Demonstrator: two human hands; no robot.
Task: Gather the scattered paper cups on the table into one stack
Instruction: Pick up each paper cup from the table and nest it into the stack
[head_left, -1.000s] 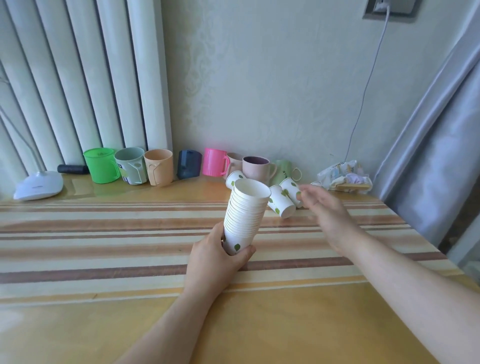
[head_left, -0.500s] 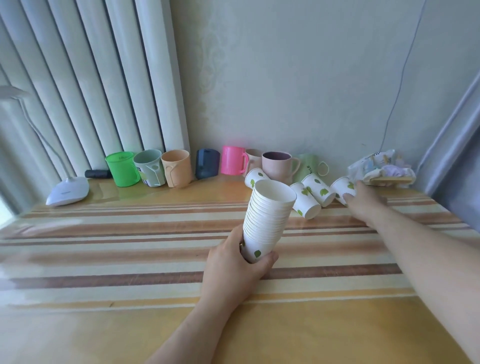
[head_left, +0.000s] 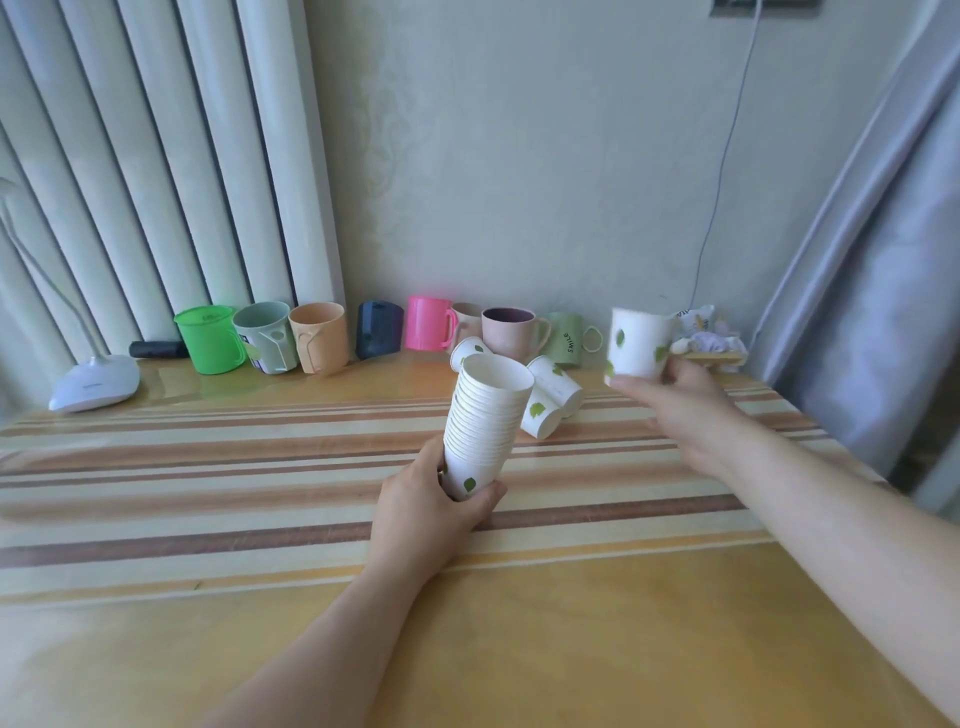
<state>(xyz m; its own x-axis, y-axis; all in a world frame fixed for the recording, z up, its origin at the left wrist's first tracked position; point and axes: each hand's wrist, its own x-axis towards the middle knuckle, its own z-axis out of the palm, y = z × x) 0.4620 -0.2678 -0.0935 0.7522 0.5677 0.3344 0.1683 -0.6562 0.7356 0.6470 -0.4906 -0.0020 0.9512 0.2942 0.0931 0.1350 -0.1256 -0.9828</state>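
My left hand (head_left: 426, 514) grips the base of a tall stack of white paper cups with green leaves (head_left: 485, 421), tilted slightly right above the striped table (head_left: 208, 467). My right hand (head_left: 680, 400) holds a single paper cup (head_left: 639, 343) upright in the air at the right, apart from the stack. Two loose cups lie on their sides behind the stack: one (head_left: 556, 387) and one (head_left: 537, 418) overlapping. A third cup (head_left: 467, 349) peeks out behind the stack's rim.
A row of coloured mugs lines the wall: green (head_left: 210, 340), grey (head_left: 265, 338), peach (head_left: 319, 338), dark blue (head_left: 379, 330), pink (head_left: 428, 322), mauve (head_left: 511, 332), light green (head_left: 569, 340). A white lamp base (head_left: 96, 382) sits far left. Crumpled wrappers (head_left: 709, 340) lie at the right, beside a curtain (head_left: 857, 260).
My right hand has picked one paper cup off the table near the wrappers and lifted it upright. The stack in my left hand has stayed about where it was.
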